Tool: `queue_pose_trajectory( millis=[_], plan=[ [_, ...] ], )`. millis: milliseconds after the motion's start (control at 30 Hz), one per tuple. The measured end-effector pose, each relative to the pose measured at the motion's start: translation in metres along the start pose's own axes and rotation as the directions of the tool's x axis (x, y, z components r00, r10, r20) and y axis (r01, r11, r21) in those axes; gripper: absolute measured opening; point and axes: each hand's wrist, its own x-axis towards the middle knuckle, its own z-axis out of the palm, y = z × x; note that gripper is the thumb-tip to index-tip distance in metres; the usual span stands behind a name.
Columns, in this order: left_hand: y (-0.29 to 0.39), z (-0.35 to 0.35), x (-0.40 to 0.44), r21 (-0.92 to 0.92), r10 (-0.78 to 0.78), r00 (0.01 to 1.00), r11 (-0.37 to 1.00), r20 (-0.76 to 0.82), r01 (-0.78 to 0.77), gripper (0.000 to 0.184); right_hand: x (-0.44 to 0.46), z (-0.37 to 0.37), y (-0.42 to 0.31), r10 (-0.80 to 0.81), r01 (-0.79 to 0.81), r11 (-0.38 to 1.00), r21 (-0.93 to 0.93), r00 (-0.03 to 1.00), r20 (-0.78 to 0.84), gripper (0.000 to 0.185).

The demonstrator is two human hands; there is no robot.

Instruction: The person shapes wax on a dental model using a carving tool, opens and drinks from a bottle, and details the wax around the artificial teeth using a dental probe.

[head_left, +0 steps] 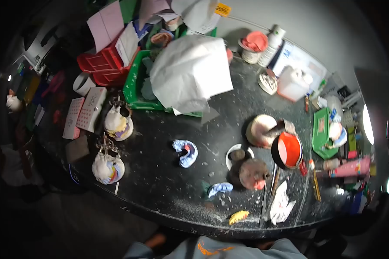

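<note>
Both hands out of view; grip can't be told. Yellow piece (238, 217) near bench (160, 185) edge. Paper (190, 69) partly hides green bin (143, 105). Margins dark.

Arch mould (191, 158) before bin (136, 93), left of bowl (277, 160).

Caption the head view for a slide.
Curved black workbench bearing a pale-blue horseshoe-shaped piece, a small yellow crescent piece and a black bowl with red interior.
</note>
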Motion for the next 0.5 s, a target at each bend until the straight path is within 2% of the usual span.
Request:
queue_pose_trajectory(
  millis=[167, 500],
  plan=[
    [-0.004, 0.001, 0.011, 0.018, 0.066, 0.998, 0.998, -0.016, -0.066, 0.031, -0.014, 0.023, 0.032, -0.019, 0.023, 0.994, 0.103, 0.999, -0.037, 0.047],
    [0.001, 0.006, 0.033, -0.008, 0.103, 0.993, 0.995, -0.059, -0.104, 0.03, -0.007, 0.05, 0.013, -0.035, 0.041, 0.988, 0.148, 0.998, -0.044, 0.05]
  ],
)
